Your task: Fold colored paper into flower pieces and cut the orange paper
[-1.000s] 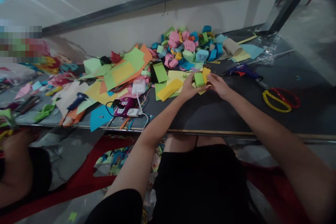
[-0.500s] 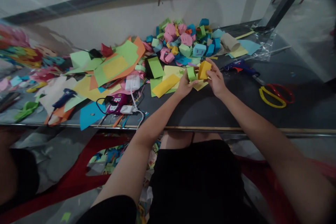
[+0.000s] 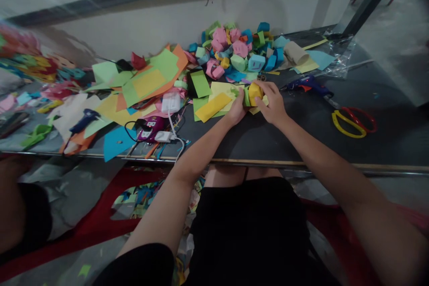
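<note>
Over the dark table, my left hand [image 3: 237, 108] is closed on a small green folded paper piece [image 3: 247, 97]. My right hand [image 3: 274, 103] grips a yellow folded paper piece [image 3: 255, 94], its fingers wrapped over the top and side. The two pieces touch, the yellow one pressed against the right end of the green one. My fingers hide part of both. Beneath the hands lie a yellow paper strip [image 3: 213, 107] and pale yellow sheets [image 3: 219, 90].
Behind my hands is a pile of folded paper shapes [image 3: 238, 49]. To the right lie a blue glue gun [image 3: 306, 82] and red-and-yellow scissors [image 3: 350, 124]. On the left are a purple power strip [image 3: 152, 128], another glue gun [image 3: 83, 120] and coloured sheets [image 3: 150, 82].
The yellow piece, held apart from the green one before, has moved left and down against it. My right fingers now wrap further over the yellow piece.
</note>
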A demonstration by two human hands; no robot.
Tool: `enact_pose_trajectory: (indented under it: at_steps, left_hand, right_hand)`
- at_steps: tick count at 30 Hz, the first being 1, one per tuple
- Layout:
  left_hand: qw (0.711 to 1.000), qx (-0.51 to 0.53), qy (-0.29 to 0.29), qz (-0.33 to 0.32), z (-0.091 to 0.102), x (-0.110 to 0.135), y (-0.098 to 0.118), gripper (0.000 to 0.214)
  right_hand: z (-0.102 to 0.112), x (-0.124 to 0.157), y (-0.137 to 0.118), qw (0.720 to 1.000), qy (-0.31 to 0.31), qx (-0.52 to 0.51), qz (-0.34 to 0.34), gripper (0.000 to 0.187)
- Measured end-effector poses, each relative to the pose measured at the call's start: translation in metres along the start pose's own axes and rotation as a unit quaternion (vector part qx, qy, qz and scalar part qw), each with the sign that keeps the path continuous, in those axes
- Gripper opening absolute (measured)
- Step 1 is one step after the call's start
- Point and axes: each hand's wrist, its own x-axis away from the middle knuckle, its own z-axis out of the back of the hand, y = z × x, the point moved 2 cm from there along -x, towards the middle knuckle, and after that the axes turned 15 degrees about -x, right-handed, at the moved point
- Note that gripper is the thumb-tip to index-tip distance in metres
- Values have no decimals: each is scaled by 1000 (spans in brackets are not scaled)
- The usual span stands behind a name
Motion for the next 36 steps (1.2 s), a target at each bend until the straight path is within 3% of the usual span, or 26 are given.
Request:
enact_pose_trajectory:
  at_steps: [5, 9, 18, 22, 25, 28, 33, 36]
  left_hand:
    - [997, 47, 50, 37, 2, -2, -5, 87]
    - [995, 71, 38, 56, -1, 1, -3, 86]
    - [996, 57, 55, 29, -3, -5, -9, 98]
    - [997, 26, 72, -7, -3, -5, -9, 99]
    - [996, 0, 90, -21, -3, -4, -7, 96]
    - [995, -15, 99, -11, -6, -4, -4, 88]
    - [994, 44, 102, 3, -17, 0, 7, 69]
    - [993, 46, 105, -16, -21, 1, 10, 67]
  right_hand:
    - [-9, 1, 6, 1000, -9, 5, -4, 68]
    - [-18, 0, 8, 1000, -20, -7, 7, 74]
    - [-9, 2, -1, 999, 42, 10, 4, 73]
    - [-17, 3, 0, 1000, -15, 13, 12, 75]
    - [-26, 3, 6, 999, -40, 10, 18, 82]
    - [-29, 2, 9, 999, -10, 6, 32, 86]
    - [-27, 2, 6, 1000, -11, 9, 19, 78]
    - [-25, 3, 2, 999, -5, 5, 46, 77]
